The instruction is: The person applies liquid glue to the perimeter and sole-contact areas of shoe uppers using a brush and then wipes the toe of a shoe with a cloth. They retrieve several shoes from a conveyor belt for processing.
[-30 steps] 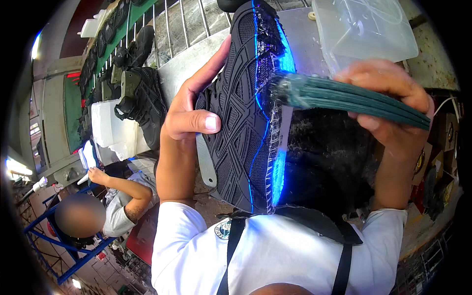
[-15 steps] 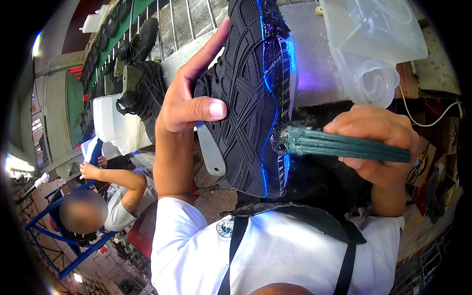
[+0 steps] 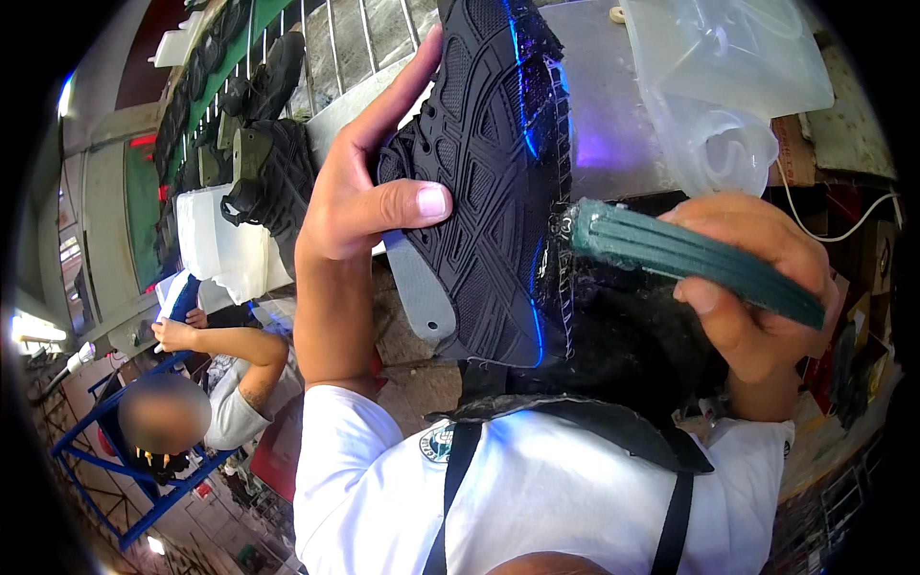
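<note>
A black shoe upper, patterned with raised ribs and stitched along its lower edge, is held up in front of me on a grey shoe last. My left hand grips it from the left, thumb pressed on its side and index finger stretched along the laces. A line of blue-violet glow runs near the stitched edge. My right hand is closed round a dark green ridged brush. The brush's tip meets the shoe's stitched edge; its bristles are hard to make out.
A translucent plastic container with a round opening stands on the grey work surface. Black shoes hang by a metal rack at left, above a white block. A co-worker sits at far left. A white cable hangs at right.
My right hand has tilted the brush, its tip rising along the shoe's edge and its back end dropping. The shoe upper has turned slightly in my left hand.
</note>
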{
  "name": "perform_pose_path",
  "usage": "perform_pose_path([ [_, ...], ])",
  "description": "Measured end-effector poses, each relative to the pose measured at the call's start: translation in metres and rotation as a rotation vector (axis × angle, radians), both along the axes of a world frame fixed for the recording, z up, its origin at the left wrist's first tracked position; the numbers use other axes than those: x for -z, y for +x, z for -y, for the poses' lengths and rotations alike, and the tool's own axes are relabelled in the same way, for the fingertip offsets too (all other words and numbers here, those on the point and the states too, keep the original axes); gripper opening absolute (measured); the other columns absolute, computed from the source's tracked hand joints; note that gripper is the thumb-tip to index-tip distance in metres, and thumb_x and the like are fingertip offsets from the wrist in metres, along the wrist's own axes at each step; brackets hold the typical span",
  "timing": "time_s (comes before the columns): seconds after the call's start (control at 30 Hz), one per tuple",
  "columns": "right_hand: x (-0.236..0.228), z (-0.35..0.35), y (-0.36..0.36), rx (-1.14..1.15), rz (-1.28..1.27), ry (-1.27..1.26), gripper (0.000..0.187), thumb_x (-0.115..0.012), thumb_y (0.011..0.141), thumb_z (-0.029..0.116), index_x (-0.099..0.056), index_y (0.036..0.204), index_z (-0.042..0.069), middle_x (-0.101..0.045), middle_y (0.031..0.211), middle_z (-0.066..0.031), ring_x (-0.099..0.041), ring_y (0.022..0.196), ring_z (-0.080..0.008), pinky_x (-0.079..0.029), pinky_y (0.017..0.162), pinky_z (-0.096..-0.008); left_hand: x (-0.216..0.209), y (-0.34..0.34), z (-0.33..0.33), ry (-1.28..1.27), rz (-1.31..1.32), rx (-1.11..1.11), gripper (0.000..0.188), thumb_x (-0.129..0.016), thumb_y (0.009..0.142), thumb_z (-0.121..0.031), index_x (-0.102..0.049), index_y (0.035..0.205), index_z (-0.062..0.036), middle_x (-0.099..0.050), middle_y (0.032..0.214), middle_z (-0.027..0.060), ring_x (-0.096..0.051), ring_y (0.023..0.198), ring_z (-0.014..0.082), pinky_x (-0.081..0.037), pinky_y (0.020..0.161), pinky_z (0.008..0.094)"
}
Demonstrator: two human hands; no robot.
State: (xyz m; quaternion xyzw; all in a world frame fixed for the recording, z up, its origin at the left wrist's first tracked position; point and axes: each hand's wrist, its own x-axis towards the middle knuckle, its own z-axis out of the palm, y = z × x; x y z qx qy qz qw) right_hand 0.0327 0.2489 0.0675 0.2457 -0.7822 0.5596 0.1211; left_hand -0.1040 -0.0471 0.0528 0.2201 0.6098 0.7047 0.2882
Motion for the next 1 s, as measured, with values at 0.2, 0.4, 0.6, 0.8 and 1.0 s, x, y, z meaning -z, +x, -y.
perform_pose_path([
  [0.2,0.019,-0.002,-0.01,-0.169,-0.003,-0.176,0.028,-0.075,0.085,0.012,-0.068,0.105,-0.006,-0.073,0.092,-0.0233,-0.074,0.075,-0.0316,-0.059,0.067,-0.0359,0.0,-0.003,0.0,-0.003,0.013,0.029,0.103,-0.082,0.07,-0.015,-0.03,0.157,0.0055,-0.048,0.151,0.0201,-0.05,0.137,0.0246,-0.03,0.118,0.0342],
  [0.4,0.032,-0.008,-0.025,-0.328,-0.026,-0.251,0.029,-0.078,0.085,0.018,-0.071,0.101,-0.005,-0.074,0.092,-0.0218,-0.075,0.077,-0.0294,-0.056,0.062,-0.0328,-0.007,0.001,-0.008,-0.125,0.033,-0.016,0.114,-0.083,0.065,-0.027,-0.025,0.157,0.0087,-0.045,0.153,0.0234,-0.052,0.137,0.0294,-0.034,0.118,0.038],
  [0.6,0.027,-0.007,-0.019,-0.338,0.031,-0.27,0.029,-0.08,0.085,0.02,-0.072,0.1,-0.003,-0.075,0.09,-0.0209,-0.075,0.073,-0.0281,-0.053,0.058,-0.0305,-0.004,0.003,-0.008,-0.144,0.045,-0.036,0.109,-0.077,0.065,-0.029,-0.03,0.156,0.0082,-0.047,0.15,0.024,-0.053,0.136,0.0287,-0.035,0.117,0.036],
  [0.8,0.019,-0.003,-0.001,-0.311,0.127,-0.293,0.028,-0.08,0.084,0.02,-0.072,0.098,-0.003,-0.075,0.087,-0.0196,-0.074,0.068,-0.0259,-0.052,0.054,-0.0282,0.009,0.002,0.004,-0.027,0.19,-0.032,0.096,-0.077,0.072,-0.016,-0.034,0.156,0.0034,-0.054,0.146,0.0192,-0.055,0.132,0.0248,-0.036,0.115,0.033],
  [1.0,0.013,0.013,0.025,-0.085,0.678,-1.043,0.023,-0.068,0.091,0.01,-0.067,0.105,-0.009,-0.071,0.082,-0.0158,-0.069,0.065,-0.0207,-0.058,0.059,-0.0295,0.022,0.019,0.0,0.204,0.454,-0.162,0.089,-0.071,0.078,-0.013,-0.032,0.157,0.0025,-0.052,0.147,0.0211,-0.056,0.131,0.0282,-0.04,0.114,0.0362],
])
